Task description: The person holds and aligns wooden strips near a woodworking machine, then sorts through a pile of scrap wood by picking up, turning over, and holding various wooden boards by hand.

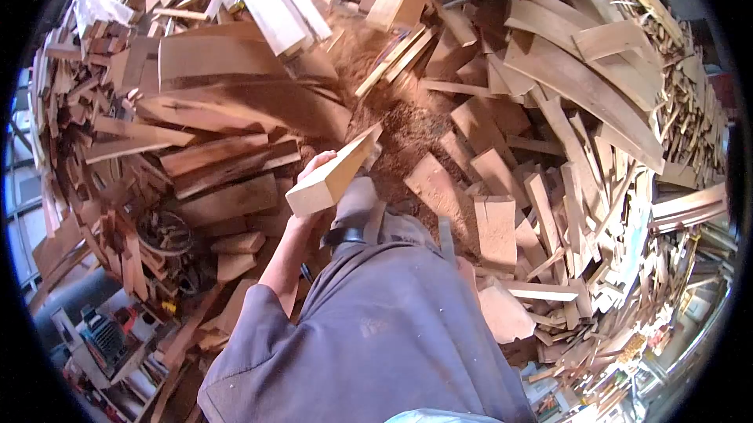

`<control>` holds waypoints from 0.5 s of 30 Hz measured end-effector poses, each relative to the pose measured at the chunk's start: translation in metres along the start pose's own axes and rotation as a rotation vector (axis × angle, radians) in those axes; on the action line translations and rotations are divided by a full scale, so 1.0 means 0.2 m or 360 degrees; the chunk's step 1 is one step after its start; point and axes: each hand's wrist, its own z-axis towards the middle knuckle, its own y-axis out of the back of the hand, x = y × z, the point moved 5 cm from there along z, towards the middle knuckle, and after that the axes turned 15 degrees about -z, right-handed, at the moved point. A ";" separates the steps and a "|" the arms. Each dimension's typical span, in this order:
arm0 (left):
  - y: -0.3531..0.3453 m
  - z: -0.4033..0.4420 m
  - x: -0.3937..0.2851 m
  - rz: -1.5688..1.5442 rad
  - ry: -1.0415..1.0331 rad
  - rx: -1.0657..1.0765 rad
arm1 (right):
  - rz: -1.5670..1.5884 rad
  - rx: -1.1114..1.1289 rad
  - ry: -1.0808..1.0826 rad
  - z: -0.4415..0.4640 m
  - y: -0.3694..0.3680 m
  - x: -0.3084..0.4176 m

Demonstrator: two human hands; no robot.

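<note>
Wooden block [336, 175] sits just left of frame centre, in the left hand [317, 162]. Fingers wrap its upper-left side; rest of that hand is behind the wood. Long axis runs lower left to upper right: squared end face toward lower left, far end pointing at the sawdust [416, 121] near upper centre. Left hand is on it, so clearly the nearer one.

Right side poor: only a sliver of skin [467, 274] shows past the shirt [392, 317], right of centre, could be forearm or hand. Can't tell what the right hand grips, if anything. Grey strip [446, 239] stands just beside it, contact unclear. Hands look apart; block lies up and left of that sliver.
</note>
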 end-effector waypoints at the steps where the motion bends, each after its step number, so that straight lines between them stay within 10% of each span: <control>1: 0.00 0.05 -0.01 0.0102 -0.0182 0.0106 | -0.0025 0.0069 -0.0064 -0.04 0.02 0.04; 15: -0.37 0.66 -0.17 0.0379 0.0239 0.0308 | 0.0002 -0.0137 -0.0045 -0.05 -0.30 -0.13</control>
